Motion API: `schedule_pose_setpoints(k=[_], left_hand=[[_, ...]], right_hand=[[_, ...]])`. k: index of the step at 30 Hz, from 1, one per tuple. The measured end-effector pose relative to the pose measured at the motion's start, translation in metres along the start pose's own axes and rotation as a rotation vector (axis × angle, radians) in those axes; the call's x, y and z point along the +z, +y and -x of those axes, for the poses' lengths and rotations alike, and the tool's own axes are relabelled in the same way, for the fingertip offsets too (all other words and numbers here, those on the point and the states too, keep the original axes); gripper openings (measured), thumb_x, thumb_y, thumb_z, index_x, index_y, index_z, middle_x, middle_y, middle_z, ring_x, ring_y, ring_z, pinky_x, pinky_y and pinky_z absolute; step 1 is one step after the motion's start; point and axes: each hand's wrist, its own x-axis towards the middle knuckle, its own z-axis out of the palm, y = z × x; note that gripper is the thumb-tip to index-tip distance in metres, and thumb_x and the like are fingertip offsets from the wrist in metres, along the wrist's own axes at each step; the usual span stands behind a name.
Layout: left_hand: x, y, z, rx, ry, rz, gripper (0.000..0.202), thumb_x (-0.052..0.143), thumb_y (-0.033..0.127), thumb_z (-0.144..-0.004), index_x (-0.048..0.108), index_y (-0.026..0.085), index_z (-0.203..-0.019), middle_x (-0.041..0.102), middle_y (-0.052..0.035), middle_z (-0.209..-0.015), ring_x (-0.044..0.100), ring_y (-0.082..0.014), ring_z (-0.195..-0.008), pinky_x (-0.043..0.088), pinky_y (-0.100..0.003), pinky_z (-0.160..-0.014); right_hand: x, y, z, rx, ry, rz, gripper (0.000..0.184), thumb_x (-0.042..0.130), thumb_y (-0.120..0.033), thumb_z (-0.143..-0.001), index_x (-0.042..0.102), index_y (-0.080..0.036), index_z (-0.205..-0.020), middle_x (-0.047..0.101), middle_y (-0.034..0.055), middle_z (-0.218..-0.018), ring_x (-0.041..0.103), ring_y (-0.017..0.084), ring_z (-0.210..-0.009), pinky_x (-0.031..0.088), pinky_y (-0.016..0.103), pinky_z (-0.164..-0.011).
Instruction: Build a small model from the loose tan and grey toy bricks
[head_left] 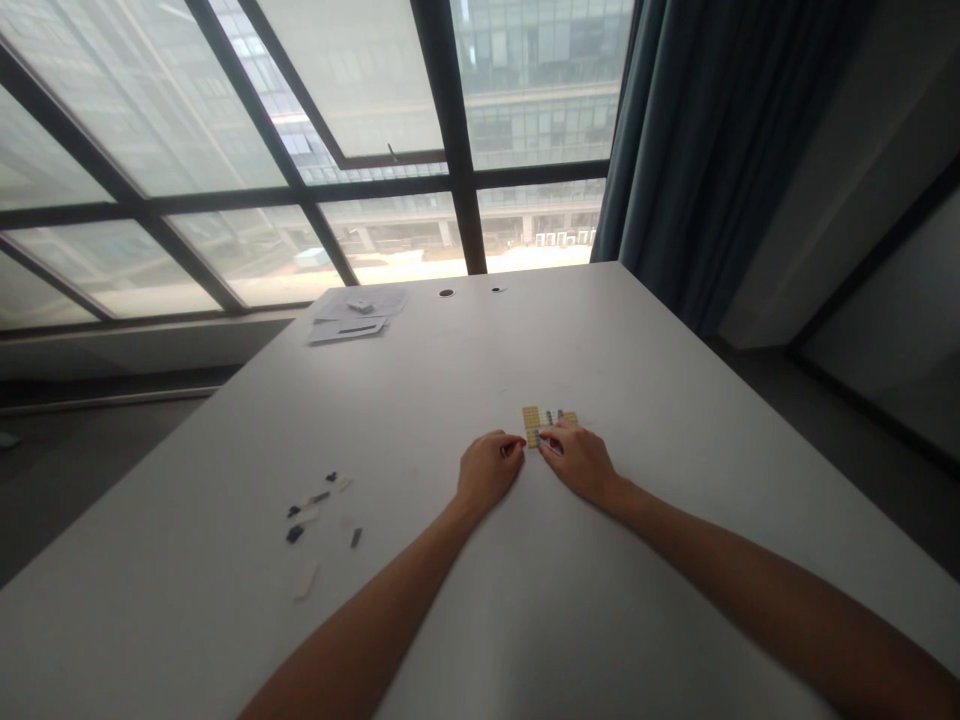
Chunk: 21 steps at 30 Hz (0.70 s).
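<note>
A small flat patch of yellow, white and dark pieces point(532, 416), laid in rows, lies on the white table point(450, 390) in front of me. My left hand point(489, 466) rests at its lower left corner, thumb and forefinger pinched together at the edge. What sits between those fingertips, if anything, is too small to make out. My right hand point(576, 458) lies over the patch's lower right side and hides part of it. Its thumb and forefinger are closed around a small dark piece near the lower edge.
Loose dark pieces point(295, 535) and pale strips point(307, 582) are scattered on the table at the left. Papers point(349, 328) with small items on top lie at the far left corner. Two round cable holes point(447, 293) sit near the far edge, below the windows. A blue curtain point(675, 150) hangs at right.
</note>
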Motion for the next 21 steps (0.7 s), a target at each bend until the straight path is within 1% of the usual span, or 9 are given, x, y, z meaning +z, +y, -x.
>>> schedule_pose_setpoints(k=[8, 14, 21], left_hand=[[0.0037, -0.0045, -0.0008, 0.025, 0.014, -0.008, 0.026, 0.056, 0.029, -0.090, 0.081, 0.027, -0.097, 0.076, -0.0028, -0.091, 0.065, -0.0166, -0.078, 0.043, -0.026, -0.071], [0.0025, -0.0032, -0.0008, 0.025, 0.021, -0.012, 0.026, 0.057, 0.030, -0.090, 0.081, 0.027, -0.097, 0.076, -0.0029, -0.091, 0.065, -0.0171, -0.078, 0.043, -0.026, -0.070], [0.0024, -0.0037, -0.0006, 0.023, 0.013, 0.000, 0.026, 0.057, 0.030, -0.090, 0.081, 0.027, -0.097, 0.076, -0.0030, -0.091, 0.066, -0.0175, -0.079, 0.044, -0.026, -0.071]], right_hand=[[0.0028, 0.0009, -0.0005, -0.017, 0.012, -0.015, 0.022, 0.060, -0.032, -0.094, 0.072, -0.024, -0.110, 0.070, 0.0043, -0.104, 0.064, 0.018, -0.091, 0.043, 0.026, -0.080], [0.0021, 0.0005, 0.0000, -0.009, 0.008, -0.008, 0.022, 0.060, -0.032, -0.094, 0.072, -0.024, -0.111, 0.070, 0.0045, -0.105, 0.064, 0.018, -0.092, 0.044, 0.025, -0.080], [0.0027, 0.0010, 0.0008, -0.027, 0.021, -0.002, 0.019, 0.061, -0.032, -0.093, 0.072, -0.024, -0.106, 0.070, 0.0039, -0.100, 0.064, 0.017, -0.090, 0.043, 0.025, -0.079]])
